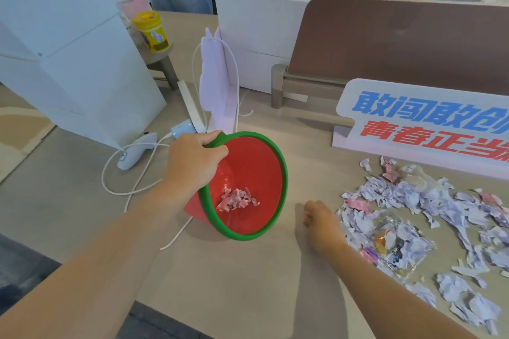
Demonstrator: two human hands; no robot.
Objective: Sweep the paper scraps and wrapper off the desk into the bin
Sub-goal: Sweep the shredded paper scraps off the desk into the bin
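left hand (pixel 192 162) gripping tilted round red bin (pixel 248 173) by green rim, right hand (pixel 322 224) loosely curled beside crumpled paper scraps (pixel 407 195)

Your beige desk (pixel 248 283) carried torn paper scraps (pixel 413 201) and a clear wrapper (pixel 396 245) at right, a tilted red bin (pixel 256 168) at centre, a white cable (pixel 124 190) left, a slogan sign (pixel 413 124) upper right.

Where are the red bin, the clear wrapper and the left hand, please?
red bin (pixel 256 162): head view, inner wall.
clear wrapper (pixel 396 242): head view, its middle.
left hand (pixel 192 162): head view, back of hand.
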